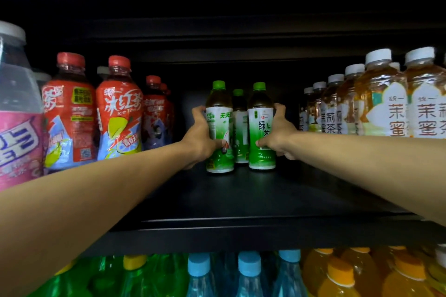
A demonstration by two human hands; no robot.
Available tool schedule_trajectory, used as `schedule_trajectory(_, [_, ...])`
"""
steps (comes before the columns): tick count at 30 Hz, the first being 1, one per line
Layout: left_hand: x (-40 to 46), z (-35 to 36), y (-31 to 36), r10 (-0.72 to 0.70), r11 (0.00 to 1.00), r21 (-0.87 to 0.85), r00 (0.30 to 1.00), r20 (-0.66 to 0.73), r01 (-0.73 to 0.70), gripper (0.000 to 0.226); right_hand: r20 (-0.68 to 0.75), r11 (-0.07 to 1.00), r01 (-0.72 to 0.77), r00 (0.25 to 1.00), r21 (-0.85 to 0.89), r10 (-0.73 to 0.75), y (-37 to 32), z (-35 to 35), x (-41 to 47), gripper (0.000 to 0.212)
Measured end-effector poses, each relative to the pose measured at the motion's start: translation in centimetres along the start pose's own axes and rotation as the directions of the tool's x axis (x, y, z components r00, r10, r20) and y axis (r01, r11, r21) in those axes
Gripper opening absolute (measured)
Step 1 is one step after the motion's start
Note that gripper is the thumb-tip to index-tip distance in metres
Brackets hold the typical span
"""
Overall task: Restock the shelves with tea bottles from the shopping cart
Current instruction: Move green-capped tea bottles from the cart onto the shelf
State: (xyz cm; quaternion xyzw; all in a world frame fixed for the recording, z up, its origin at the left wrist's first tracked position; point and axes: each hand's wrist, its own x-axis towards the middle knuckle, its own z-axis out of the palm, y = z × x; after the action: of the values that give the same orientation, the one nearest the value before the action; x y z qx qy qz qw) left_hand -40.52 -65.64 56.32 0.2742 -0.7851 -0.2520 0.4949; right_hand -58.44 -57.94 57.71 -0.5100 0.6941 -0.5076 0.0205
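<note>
Black metal shelf [241,200], front edge nearest the camera, its middle bay bare from that edge back to the bottles. Both forearms reach over the front edge toward the rear.

Left hand [200,138]: fingers curled round the left green tea bottle [219,128], thumb across the label front. Right hand [277,132]: fingers wrapped round the right green tea bottle [261,128], thumb low on the label. Both bottles stand upright with their bases on the shelf, deep in the bay near the back. A third green tea bottle [239,125] stands just behind, between them.

Judgement: placing step. Slide both back until they sit beside the third, keep them upright, turn labels forward, and release only when the bases sit flat. The left label faces partly sideways.

Bottle appearance: green cap, dark tea at the shoulder, white-and-green sleeve with Chinese print.

Red iced tea bottles [118,108] fill the left side; pale jasmine tea bottles [386,103] the right.
</note>
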Motion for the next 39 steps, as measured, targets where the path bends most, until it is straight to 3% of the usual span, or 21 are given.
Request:
schedule_trajectory(9, [1.4, 0.2, -2.2, -0.031, 0.999, -0.013, 0.999, -0.044, 0.031, 0.092, -0.031, 0.991, -0.047, 0.999, -0.125, 0.044, 1.1, 1.5, 3.2, 0.108])
schedule_trajectory(17, [2.2, 0.1, -3.8, -0.034, 0.999, 0.012, 0.997, -0.071, 0.035, 0.093, -0.117, 0.995, -0.008, 0.993, -0.1, -0.004, 3.0, 2.9, 4.7, 0.108])
schedule_trajectory(23, [2.0, 0.5, -3.9, -0.046, 0.998, 0.04, 0.995, -0.089, 0.05, 0.094, -0.137, 0.998, -0.015, 0.991, -0.06, 0.007, 3.3, 3.3, 4.7, 0.089])
schedule_trajectory(31, [0.3, 0.4, -1.8, -0.226, 0.95, 0.216, 0.974, -0.025, 0.226, 0.091, -0.027, 0.992, -0.115, 0.993, -0.046, 0.114, 1.4, 2.8, 2.3, 0.099])
schedule_trajectory(36, [-1.2, -1.4, 0.3, -0.238, 0.938, 0.282, 0.966, 0.101, 0.201, 0.095, 0.07, 0.987, 0.101, 0.993, -0.123, -0.093, -1.1, 0.3, 0.0, 0.102])
schedule_trajectory(39, [-2.1, -2.2, 2.4, -0.2, 0.904, 0.407, 0.972, 0.122, 0.135, 0.093, 0.133, 0.915, 0.272, 0.961, -0.297, -0.242, -2.9, -1.6, -2.2, 0.101])
